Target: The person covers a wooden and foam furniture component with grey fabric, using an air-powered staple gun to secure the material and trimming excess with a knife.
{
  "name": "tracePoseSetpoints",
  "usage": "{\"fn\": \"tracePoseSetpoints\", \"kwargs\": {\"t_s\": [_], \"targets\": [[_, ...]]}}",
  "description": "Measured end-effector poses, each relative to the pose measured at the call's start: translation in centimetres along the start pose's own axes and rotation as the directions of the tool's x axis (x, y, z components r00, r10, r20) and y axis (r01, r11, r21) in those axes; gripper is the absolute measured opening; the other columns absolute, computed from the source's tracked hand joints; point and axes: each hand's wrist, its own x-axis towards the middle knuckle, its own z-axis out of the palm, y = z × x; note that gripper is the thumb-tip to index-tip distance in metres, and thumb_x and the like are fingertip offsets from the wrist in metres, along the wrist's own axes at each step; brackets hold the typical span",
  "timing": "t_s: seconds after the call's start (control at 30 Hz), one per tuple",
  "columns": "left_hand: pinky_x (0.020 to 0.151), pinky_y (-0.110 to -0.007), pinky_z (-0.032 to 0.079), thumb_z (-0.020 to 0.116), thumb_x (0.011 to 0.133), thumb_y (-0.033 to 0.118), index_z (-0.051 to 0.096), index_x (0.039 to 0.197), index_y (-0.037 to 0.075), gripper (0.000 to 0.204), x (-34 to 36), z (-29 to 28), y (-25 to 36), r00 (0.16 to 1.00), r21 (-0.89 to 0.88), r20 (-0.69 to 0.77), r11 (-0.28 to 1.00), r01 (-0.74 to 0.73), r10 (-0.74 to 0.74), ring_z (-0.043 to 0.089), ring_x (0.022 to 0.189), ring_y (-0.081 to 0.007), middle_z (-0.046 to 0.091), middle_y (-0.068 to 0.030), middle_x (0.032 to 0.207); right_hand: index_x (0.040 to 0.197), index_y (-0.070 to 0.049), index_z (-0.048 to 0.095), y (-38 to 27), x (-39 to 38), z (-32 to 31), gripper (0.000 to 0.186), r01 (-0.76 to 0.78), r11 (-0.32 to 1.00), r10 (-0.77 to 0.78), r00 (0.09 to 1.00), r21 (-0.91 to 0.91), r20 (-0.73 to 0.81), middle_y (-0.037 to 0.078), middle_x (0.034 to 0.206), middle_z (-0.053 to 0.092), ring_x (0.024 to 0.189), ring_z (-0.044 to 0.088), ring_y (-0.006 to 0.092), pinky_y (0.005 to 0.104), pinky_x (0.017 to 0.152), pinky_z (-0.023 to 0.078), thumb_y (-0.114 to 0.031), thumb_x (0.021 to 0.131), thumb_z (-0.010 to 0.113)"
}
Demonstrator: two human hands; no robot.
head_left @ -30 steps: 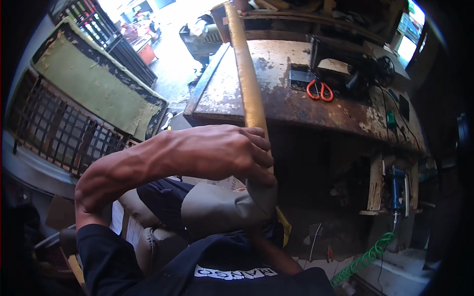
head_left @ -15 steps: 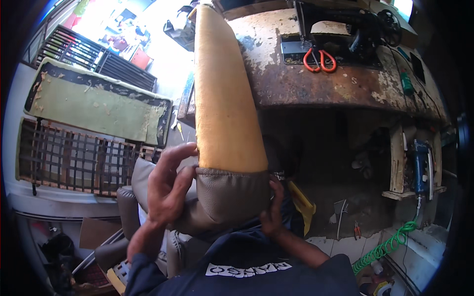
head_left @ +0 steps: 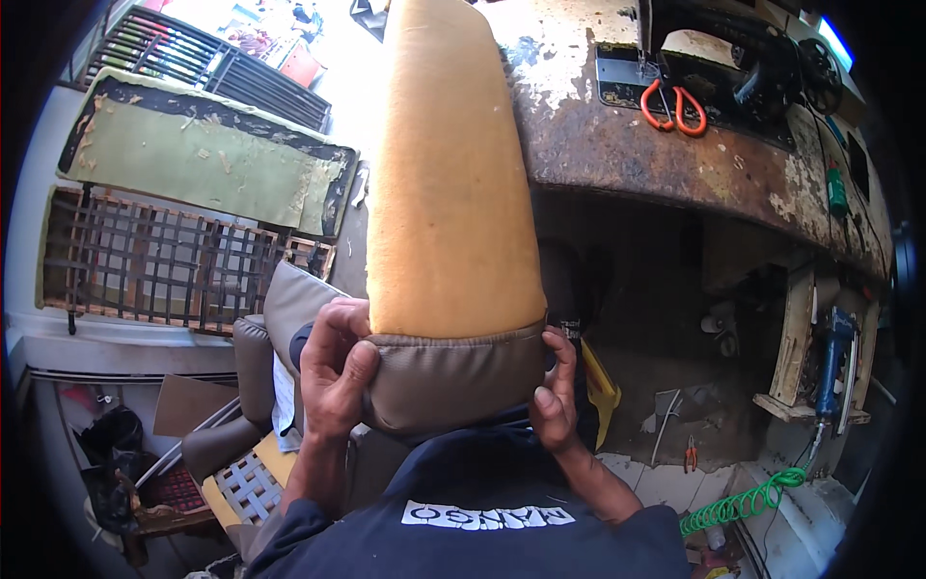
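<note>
A long yellow foam cushion [head_left: 451, 183] stretches away from my body. Its near end sits inside a brown leather cover [head_left: 458, 379], whose seamed edge runs across the foam. At the left corner of that edge, my left hand [head_left: 333, 372] is closed on the cover, thumb on the leather and fingers curled at the side. My right hand [head_left: 559, 400] holds the right corner, fingers bent against the cover's edge and thumb lower on its side. The underside of cover and cushion is hidden.
A worn workbench at the upper right bears a black sewing machine [head_left: 762, 63] and orange-handled scissors [head_left: 675, 108]. Left are a green padded panel [head_left: 207, 154] and a webbed frame [head_left: 159, 256]. A blue air tool [head_left: 834, 362] with green coiled hose [head_left: 743, 502] hangs right; pliers [head_left: 691, 454] lie below.
The cushion has turned flatter toward me, showing more of its width. The cover's edge now lies straighter across it. My right hand has come up beside the right corner, with more of it showing.
</note>
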Motion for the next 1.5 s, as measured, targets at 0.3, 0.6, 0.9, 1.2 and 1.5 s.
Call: {"fn": "tracePoseSetpoints", "kwargs": {"t_s": [0.3, 0.6, 0.9, 1.2, 1.5], "targets": [[0.088, -0.026, 0.041, 0.065, 0.104, 0.023, 0.06, 0.106, -0.001, 0.024, 2.2, -1.9, 1.6, 0.964, -0.04, 0.248, 0.993, 0.111, -0.098, 0.051, 0.099, -0.011, 0.056, -0.0048, 0.109, 0.139, -0.002, 0.04, -1.7, 2.0, 1.0, 0.05, -0.045, 0.973, 0.016, 0.992, -0.225, -0.128, 0.016, 0.14, 0.037, 0.133, 0.035, 0.0266, 0.0416, 0.114, 0.03, -0.022, 0.095, 0.053], [0.092, -0.028, 0.051, 0.073, 0.095, 0.006, 0.065, 0.123, -0.003, 0.031, 4.3, 1.6, 4.7, 0.936, -0.096, 0.296, 0.969, 0.229, -0.192, 0.064, 0.105, -0.0125, 0.067, -0.0073, 0.116, 0.13, 0.0, 0.047, 0.0, 1.2, 2.1, 0.036, -0.148, 0.978, 0.096, 0.947, -0.15, -0.305, 0.016, 0.133, 0.041, 0.129, 0.039, 0.0273, 0.0414, 0.116, 0.028, -0.027, 0.106, 0.044], [0.077, -0.034, 0.054, 0.07, 0.096, 0.009, 0.074, 0.119, 0.003, 0.024, 7.4, 7.1, 6.0, 0.843, 0.221, 0.532, 0.949, -0.225, 0.077, 0.069, 0.089, -0.0202, 0.073, -0.0094, 0.098, 0.149, -0.001, 0.043, -9.4, 5.0, 2.3, 0.066, -0.001, 0.983, 0.009, 0.999, -0.185, 0.041, 0.018, 0.141, 0.056, 0.133, 0.055, 0.0241, 0.0401, 0.112, 0.045, -0.023, 0.093, 0.073], [0.082, -0.046, 0.055, 0.071, 0.093, 0.016, 0.077, 0.116, 0.008, 0.025, 7.9, 9.5, 3.5, 0.68, 0.399, 0.728, 0.858, -0.323, -0.082, 0.07, 0.087, -0.037, 0.072, -0.0171, 0.09, 0.142, 0.002, 0.051, -5.8, 3.3, -1.3, 0.051, -0.459, 0.872, 0.475, 0.878, 0.173, -0.065, 0.016, 0.138, 0.059, 0.127, 0.06, 0.0216, 0.0368, 0.104, 0.052, -0.022, 0.098, 0.062], [0.088, -0.05, 0.052, 0.068, 0.091, 0.018, 0.071, 0.099, 0.0, 0.02, 8.9, 11.1, 3.1, 0.651, 0.428, 0.747, 0.848, -0.312, -0.138, 0.066, 0.101, -0.0422, 0.068, -0.0208, 0.098, 0.138, -0.001, 0.057, -8.0, 2.1, -3.8, 0.051, -0.155, 0.886, 0.245, 0.956, -0.437, 0.158, 0.015, 0.133, 0.065, 0.124, 0.063, 0.0228, 0.0379, 0.104, 0.051, -0.028, 0.096, 0.067]]}}
